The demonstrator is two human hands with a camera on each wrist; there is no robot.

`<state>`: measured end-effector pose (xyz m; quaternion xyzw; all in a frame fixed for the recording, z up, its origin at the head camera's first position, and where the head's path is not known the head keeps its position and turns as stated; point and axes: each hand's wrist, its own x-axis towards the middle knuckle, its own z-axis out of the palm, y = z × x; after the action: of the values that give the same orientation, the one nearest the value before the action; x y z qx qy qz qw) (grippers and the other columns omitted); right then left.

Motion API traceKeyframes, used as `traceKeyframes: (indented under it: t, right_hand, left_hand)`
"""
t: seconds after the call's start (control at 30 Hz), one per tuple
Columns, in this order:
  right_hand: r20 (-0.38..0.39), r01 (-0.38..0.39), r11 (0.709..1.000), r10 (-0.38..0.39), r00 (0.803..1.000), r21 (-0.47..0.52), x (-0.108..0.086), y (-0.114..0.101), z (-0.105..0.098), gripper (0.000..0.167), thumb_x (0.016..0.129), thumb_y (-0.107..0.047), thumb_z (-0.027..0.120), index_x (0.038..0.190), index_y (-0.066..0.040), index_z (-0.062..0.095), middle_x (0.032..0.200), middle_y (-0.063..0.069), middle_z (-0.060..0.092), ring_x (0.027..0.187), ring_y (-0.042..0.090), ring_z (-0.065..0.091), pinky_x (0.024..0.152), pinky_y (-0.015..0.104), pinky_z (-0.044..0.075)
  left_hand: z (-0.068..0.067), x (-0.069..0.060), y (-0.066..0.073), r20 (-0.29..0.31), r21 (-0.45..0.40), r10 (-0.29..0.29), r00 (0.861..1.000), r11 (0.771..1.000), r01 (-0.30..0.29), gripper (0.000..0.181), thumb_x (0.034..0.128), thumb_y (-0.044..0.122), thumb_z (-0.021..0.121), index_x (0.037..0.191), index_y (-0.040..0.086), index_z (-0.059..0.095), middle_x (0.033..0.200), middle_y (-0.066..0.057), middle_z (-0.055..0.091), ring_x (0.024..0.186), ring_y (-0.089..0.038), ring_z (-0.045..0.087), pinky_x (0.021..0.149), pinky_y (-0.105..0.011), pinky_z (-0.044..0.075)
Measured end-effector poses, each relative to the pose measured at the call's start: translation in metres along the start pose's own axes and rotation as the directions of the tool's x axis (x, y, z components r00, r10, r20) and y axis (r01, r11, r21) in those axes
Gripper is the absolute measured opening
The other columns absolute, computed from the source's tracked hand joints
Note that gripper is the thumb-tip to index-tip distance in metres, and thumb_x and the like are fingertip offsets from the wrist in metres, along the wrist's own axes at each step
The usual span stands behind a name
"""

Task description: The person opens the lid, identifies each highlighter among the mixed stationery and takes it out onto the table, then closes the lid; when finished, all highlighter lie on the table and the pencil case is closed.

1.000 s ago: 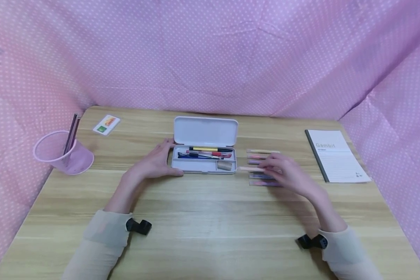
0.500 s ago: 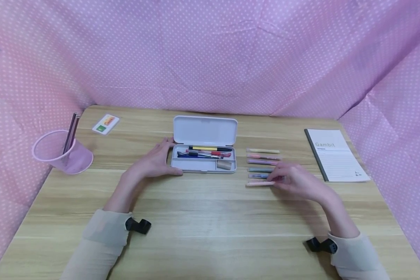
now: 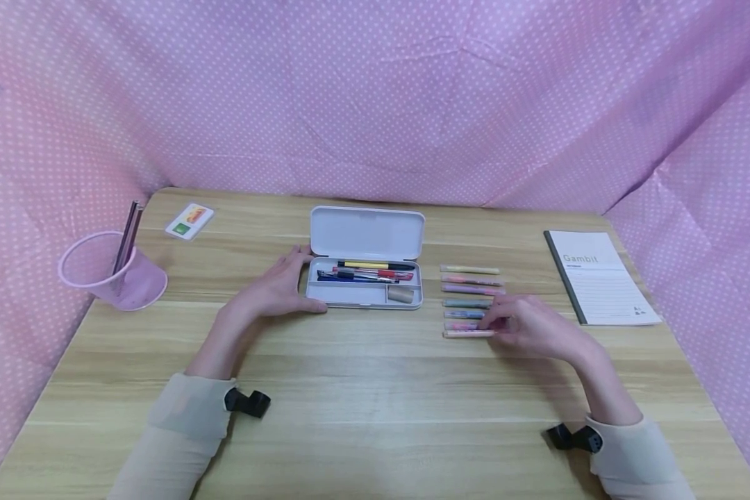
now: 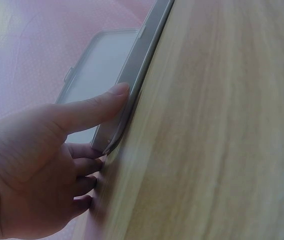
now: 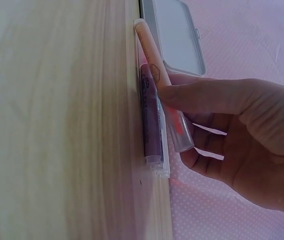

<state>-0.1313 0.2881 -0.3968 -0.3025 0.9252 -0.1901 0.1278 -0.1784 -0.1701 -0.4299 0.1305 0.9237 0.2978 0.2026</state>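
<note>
My right hand (image 3: 531, 326) pinches a peach-orange marker (image 3: 467, 334) between thumb and fingers at the near end of a row of several coloured markers (image 3: 467, 303). In the right wrist view, the peach-orange marker (image 5: 151, 52) slants beside a purple marker (image 5: 152, 115) lying on the table. My left hand (image 3: 278, 286) grips the left end of an open white pencil case (image 3: 350, 297), thumb on its front wall and fingers around the left side. Inside the case lie several pens (image 3: 365, 275) and a small grey-brown piece (image 3: 401, 295) in the front right compartment.
A pink mesh cup (image 3: 125, 285) with dark pencils (image 3: 127, 239) stands at the left edge. A small white card-like item (image 3: 189, 221) lies at the back left. A notebook (image 3: 603, 278) lies on the right. Pink dotted cloth (image 3: 375, 104) surrounds the wooden table (image 3: 375, 403).
My right hand has carried the peach-orange marker from beside the case's right edge to the near end of the row, then slightly closer to me. The left hand has stayed in place.
</note>
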Motion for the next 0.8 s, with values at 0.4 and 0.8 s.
traceKeyframes:
  t: [0.4,0.8]
  right_hand:
    - [0.017,-0.004,1.0,0.004,1.0,-0.016,0.0021,0.0008,0.0025,0.027,0.078,-0.004,0.084,0.092,-0.025,0.076,0.093,-0.012,0.07,0.082,0.001,0.061,0.073,0.022,0.056]
    - [0.037,-0.029,1.0,0.029,0.999,-0.007,0.0027,-0.001,0.0039,0.027,0.077,-0.005,0.084,0.097,-0.022,0.077,0.092,-0.011,0.07,0.08,0.002,0.061,0.071,0.022,0.055]
  left_hand:
    - [-0.0003,0.0004,-0.0005,0.005,0.005,-0.003,1.0,1.0,0.003,0.106,0.0783,0.051,0.085,0.158,0.008,0.03,0.175,-0.017,0.004,0.162,-0.043,0.0,0.13,-0.064,0.009]
    - [-0.0004,0.0006,-0.0001,0.011,0.002,-0.014,1.0,1.0,0.014,0.11,0.0781,0.054,0.085,0.16,0.008,0.027,0.175,-0.018,0.004,0.161,-0.046,0.001,0.129,-0.066,0.01]
